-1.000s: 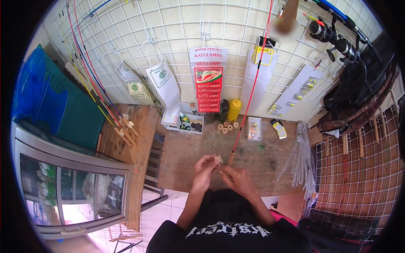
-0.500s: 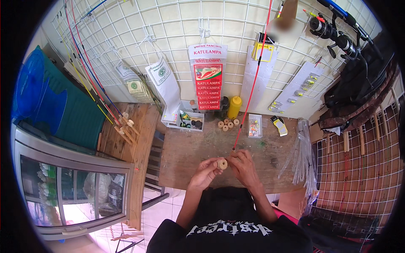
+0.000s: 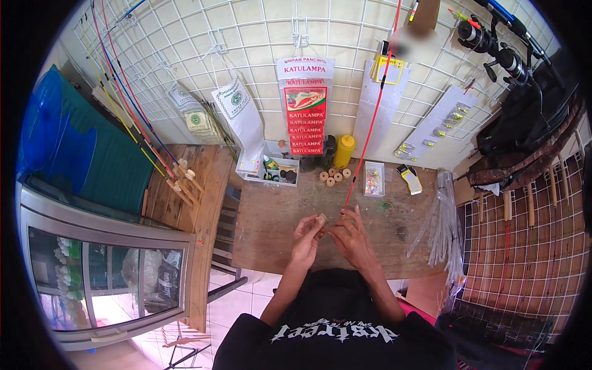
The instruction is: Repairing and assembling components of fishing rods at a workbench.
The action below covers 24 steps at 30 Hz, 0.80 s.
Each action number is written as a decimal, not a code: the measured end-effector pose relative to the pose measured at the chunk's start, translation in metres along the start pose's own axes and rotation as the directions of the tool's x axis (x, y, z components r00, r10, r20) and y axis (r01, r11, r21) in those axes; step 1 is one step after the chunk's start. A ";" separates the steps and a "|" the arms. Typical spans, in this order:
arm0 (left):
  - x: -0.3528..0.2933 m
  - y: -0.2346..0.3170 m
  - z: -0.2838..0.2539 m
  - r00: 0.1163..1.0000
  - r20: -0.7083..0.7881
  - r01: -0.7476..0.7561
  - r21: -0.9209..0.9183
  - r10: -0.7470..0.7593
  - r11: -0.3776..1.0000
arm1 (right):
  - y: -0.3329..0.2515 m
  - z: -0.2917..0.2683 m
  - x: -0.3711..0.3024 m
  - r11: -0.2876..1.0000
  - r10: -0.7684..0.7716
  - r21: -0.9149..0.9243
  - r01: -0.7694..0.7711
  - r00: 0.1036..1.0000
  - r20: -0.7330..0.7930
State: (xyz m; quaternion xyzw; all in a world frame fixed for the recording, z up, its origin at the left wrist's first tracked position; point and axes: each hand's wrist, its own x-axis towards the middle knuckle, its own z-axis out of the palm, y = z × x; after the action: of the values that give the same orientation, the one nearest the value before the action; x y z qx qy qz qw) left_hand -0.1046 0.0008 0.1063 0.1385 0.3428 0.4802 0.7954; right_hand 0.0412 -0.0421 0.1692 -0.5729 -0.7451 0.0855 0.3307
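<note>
My left hand (image 3: 306, 239) pinches a small pale cork ring (image 3: 321, 219) between thumb and fingertips, above the near part of the wooden table (image 3: 271, 237). Close beside it, my right hand (image 3: 356, 243) is closed round the lower end of a thin red fishing rod (image 3: 372, 126), some of its fingers stretched upward along it. The rod slants up and away, past the top of the view. Its butt is hidden by the fingers. Farther back on the table lies a cluster of several cork rings (image 3: 333, 177).
Behind the corks stands a yellow squeeze bottle (image 3: 345, 152), with a white box of small bottles (image 3: 277, 179) to its left. A clear box of small tackle (image 3: 374, 180) sits right of them. Plastic sleeves (image 3: 441, 225) hang over the right edge. Rods with wooden handles (image 3: 185, 179) lean at left.
My left hand has raised the cork ring slightly and turned it from face-on to tilted. My right hand's fingers have stretched up along the rod.
</note>
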 end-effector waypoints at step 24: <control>0.032 -0.013 -0.013 0.960 0.266 -0.144 0.740 -0.089 0.657 | 0.045 0.061 -0.043 0.623 0.534 0.657 -0.424 0.844 0.038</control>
State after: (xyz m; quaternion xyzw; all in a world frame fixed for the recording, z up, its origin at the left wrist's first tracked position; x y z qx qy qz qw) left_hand -0.0948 0.0201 0.0769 0.5267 0.3931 0.2824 0.6988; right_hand 0.0458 -0.0510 0.0825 -0.6066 -0.4595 0.3737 0.5303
